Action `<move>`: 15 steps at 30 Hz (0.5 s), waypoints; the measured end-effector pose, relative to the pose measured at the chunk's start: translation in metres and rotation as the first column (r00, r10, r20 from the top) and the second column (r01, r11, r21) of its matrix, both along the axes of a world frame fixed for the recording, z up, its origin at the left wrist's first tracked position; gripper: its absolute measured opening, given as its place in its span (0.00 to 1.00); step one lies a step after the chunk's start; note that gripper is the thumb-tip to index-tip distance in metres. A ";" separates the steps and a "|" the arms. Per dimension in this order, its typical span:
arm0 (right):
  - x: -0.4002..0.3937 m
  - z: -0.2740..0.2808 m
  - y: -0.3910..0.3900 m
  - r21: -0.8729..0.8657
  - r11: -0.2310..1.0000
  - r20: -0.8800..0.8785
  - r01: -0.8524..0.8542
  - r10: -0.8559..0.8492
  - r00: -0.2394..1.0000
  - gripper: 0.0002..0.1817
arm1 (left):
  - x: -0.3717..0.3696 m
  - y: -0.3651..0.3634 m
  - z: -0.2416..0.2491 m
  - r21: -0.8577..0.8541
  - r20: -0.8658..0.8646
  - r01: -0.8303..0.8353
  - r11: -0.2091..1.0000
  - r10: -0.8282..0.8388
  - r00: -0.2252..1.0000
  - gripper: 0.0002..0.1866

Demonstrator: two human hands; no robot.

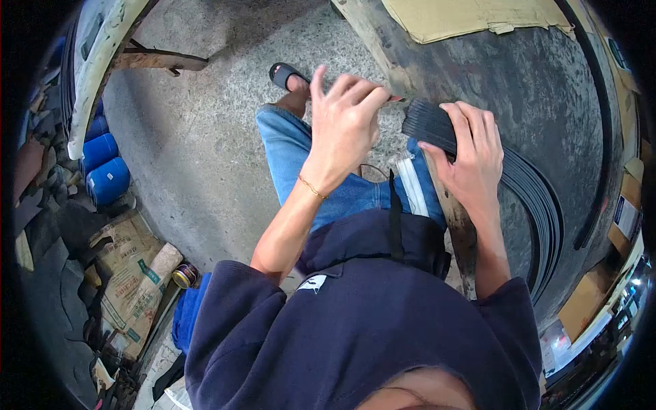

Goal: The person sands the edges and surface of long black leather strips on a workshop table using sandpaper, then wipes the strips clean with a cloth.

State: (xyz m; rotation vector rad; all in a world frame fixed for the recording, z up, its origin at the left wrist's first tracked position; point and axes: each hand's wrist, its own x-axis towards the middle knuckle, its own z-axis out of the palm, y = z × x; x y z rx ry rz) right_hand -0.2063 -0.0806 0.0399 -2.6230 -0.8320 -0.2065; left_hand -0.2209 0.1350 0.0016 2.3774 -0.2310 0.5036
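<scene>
My right hand (471, 140) is closed round the end of a stack of thin black strips (427, 123), thumb underneath and fingers on top. The cut ends of the strips are slightly fanned and face my left hand. The rest of the bundle curves back over the bench beside my right forearm. My left hand (345, 116) is raised a little to the left of the strip ends, not touching them. Between its fingertips is a small thin item with a reddish tip (396, 99), mostly hidden by the fingers. One finger of that hand sticks out.
A dark worktop (506, 82) with a wooden edge lies at my right, with a cardboard sheet (478, 17) at its far end. On the left are blue rolls (107, 179), a printed sack (130, 273), a small can (184, 275) and black scraps (58, 287). Concrete floor (212, 137) lies ahead.
</scene>
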 end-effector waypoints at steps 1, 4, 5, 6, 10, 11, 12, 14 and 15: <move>0.001 0.000 0.001 0.005 1.000 -0.009 -0.003 0.003 1.000 0.31 | 0.001 0.002 0.005 0.139 -0.010 -0.024 0.990 0.026 1.000 0.09; 0.001 0.001 0.001 -0.008 1.000 -0.009 0.003 -0.003 1.000 0.32 | 0.007 -0.006 0.015 -0.070 0.060 0.013 0.997 -0.009 0.998 0.09; -0.001 0.001 0.000 -0.011 1.000 -0.014 0.005 -0.005 1.000 0.32 | 0.006 -0.012 0.021 -0.152 0.118 0.081 0.985 -0.064 0.991 0.10; 0.000 0.000 0.001 0.002 1.000 -0.009 0.000 0.000 1.000 0.32 | 0.004 -0.015 0.023 -0.052 0.097 0.080 0.995 -0.075 0.993 0.11; 0.002 0.002 0.001 0.003 1.000 0.015 -0.013 0.013 1.000 0.33 | 0.003 0.006 0.004 0.055 -0.040 0.043 0.998 -0.040 0.998 0.13; -0.002 0.002 0.000 0.008 1.000 0.004 -0.016 0.015 1.000 0.33 | -0.003 0.003 0.004 0.060 -0.052 0.041 0.997 -0.038 0.998 0.13; 0.000 0.002 0.000 0.003 1.000 -0.011 -0.006 0.006 1.000 0.32 | -0.001 -0.004 0.017 -0.053 0.039 0.022 0.998 -0.020 0.999 0.12; 0.000 0.004 0.003 0.005 1.000 -0.018 0.008 -0.008 1.000 0.32 | -0.003 -0.013 0.018 -0.165 0.094 0.057 0.985 -0.042 0.995 0.14; 0.000 0.004 0.002 0.005 1.000 -0.015 0.004 -0.004 1.000 0.32 | -0.003 -0.009 0.008 -0.165 0.097 0.054 0.985 -0.038 0.995 0.14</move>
